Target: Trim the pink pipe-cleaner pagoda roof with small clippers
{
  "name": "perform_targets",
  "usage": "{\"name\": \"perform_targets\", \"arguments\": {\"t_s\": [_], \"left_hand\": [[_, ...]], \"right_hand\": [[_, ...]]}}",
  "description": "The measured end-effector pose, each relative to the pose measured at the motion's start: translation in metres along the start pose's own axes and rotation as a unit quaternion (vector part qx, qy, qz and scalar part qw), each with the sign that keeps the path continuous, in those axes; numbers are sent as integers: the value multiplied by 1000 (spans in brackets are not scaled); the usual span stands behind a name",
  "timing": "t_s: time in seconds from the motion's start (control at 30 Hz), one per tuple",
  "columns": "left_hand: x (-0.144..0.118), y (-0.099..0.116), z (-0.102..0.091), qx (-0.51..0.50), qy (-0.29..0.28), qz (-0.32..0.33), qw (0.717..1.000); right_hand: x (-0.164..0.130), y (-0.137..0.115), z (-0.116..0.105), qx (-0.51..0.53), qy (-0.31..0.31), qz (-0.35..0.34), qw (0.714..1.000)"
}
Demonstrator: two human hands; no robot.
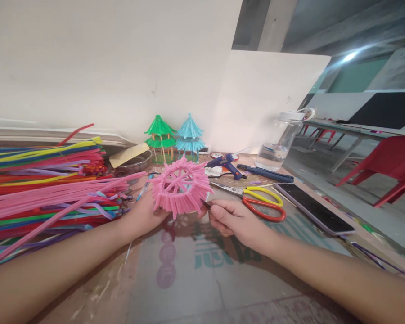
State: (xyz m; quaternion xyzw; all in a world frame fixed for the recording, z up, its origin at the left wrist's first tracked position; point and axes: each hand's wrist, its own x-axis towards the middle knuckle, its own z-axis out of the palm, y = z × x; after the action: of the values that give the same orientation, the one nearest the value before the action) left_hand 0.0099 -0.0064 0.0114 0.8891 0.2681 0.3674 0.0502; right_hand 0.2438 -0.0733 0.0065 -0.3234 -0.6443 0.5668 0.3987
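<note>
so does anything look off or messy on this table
Nothing is damaged or spilled. The pipe cleaner pile sprawls loosely at the left, one red stem curling up out of it. The scissors lie open beside the right hand, and the left hand holds the pink roof tilted.

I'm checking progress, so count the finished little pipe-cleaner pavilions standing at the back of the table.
2. A green pavilion stands by the wall, and a blue pavilion stands just to its right, touching it. Others could be hidden behind the pink piece in the hands.
</note>
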Motion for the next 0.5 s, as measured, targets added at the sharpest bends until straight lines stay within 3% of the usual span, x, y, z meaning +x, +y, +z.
{"name": "perform_targets", "arguments": {"t_s": [0.5], "left_hand": [[-2,-4,3,-20,15,-19,1000]], "right_hand": [[1,2,-2,16,3,5,1000]]}}
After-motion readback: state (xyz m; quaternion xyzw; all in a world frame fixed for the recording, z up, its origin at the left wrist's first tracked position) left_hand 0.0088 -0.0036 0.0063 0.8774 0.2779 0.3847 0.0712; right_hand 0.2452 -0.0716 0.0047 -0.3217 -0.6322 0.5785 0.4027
